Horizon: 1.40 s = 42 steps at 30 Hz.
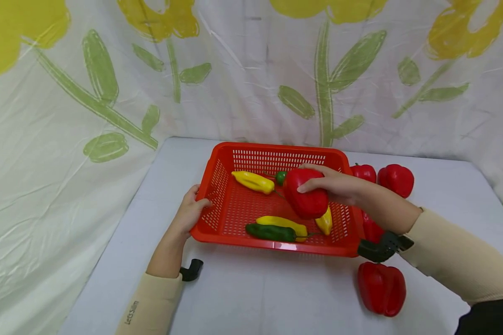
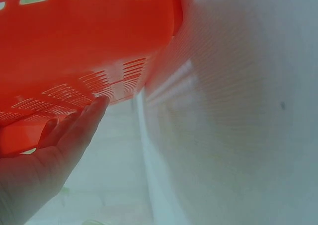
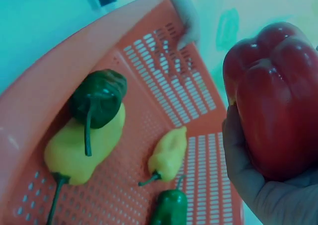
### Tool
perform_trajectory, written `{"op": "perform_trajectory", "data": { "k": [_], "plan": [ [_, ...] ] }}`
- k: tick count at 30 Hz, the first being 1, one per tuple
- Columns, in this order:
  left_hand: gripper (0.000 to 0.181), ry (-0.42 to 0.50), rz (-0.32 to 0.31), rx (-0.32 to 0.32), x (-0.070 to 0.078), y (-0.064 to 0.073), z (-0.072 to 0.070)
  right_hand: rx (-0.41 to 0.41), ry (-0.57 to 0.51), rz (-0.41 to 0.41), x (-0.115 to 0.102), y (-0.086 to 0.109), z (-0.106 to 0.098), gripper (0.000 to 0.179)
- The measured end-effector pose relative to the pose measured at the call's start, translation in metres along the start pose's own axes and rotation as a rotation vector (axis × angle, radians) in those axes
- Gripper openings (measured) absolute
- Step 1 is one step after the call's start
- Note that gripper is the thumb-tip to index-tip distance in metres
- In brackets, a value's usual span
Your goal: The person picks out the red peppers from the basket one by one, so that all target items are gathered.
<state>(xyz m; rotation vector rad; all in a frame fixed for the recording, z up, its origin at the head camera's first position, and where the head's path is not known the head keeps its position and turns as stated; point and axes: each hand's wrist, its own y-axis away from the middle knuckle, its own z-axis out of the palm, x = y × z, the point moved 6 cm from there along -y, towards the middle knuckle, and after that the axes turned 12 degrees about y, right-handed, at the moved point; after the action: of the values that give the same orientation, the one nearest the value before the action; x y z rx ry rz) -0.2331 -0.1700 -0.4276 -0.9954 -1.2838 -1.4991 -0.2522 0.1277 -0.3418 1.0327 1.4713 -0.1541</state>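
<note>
My right hand [image 1: 338, 186] grips a red bell pepper [image 1: 303, 197] above the right half of a red plastic basket [image 1: 251, 243]. The right wrist view shows the same bell pepper [image 3: 278, 101] with fingers round its side. At the basket's left end my left hand [image 1: 189, 210] holds the rim, thumb over the inside and fingers along the outer wall. Inside the basket lie yellow peppers [image 1: 253, 182], a long green pepper [image 1: 270, 232] and another green pepper [image 1: 281, 177] partly hidden behind the red one. In the left wrist view, the fingers [image 2: 82, 128] touch the basket's outer wall.
Right of the basket, several red bell peppers lie on the white table [image 1: 251, 293]: one at the front [image 1: 381, 288], one at the back [image 1: 396, 180], others partly hidden by the right arm and basket. A flower-patterned curtain [image 1: 243, 79] hangs behind the table.
</note>
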Motion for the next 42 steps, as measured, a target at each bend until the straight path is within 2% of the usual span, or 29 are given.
{"op": "perform_trajectory", "data": {
  "k": [5, 14, 20, 26, 28, 35, 42],
  "plan": [
    [0.046, 0.009, -0.005, 0.003, 0.0, 0.0, 0.001, 0.009, 0.02, -0.013, 0.011, 0.015, -0.006, 0.066],
    [0.046, 0.009, -0.008, 0.001, 0.001, 0.001, 0.0, 0.048, 0.019, -0.084, 0.031, 0.047, -0.012, 0.049],
    [0.044, 0.001, -0.006, 0.001, -0.001, 0.001, -0.002, 0.075, 0.022, -0.12, 0.04, 0.062, -0.014, 0.049],
    [0.045, -0.003, -0.006, -0.003, -0.001, 0.001, -0.001, 0.141, 0.023, -0.139, 0.052, 0.077, -0.017, 0.051],
    [0.045, -0.004, -0.004, -0.001, 0.0, 0.001, 0.0, 0.155, 0.018, -0.174, 0.054, 0.084, -0.017, 0.051],
    [0.043, 0.004, 0.0, -0.005, 0.002, 0.002, 0.0, 0.187, 0.017, -0.391, 0.064, 0.107, -0.025, 0.051],
    [0.044, 0.003, -0.001, -0.006, 0.001, 0.001, 0.001, 0.223, -0.013, -0.435, 0.088, 0.127, -0.026, 0.052]
  ]
}}
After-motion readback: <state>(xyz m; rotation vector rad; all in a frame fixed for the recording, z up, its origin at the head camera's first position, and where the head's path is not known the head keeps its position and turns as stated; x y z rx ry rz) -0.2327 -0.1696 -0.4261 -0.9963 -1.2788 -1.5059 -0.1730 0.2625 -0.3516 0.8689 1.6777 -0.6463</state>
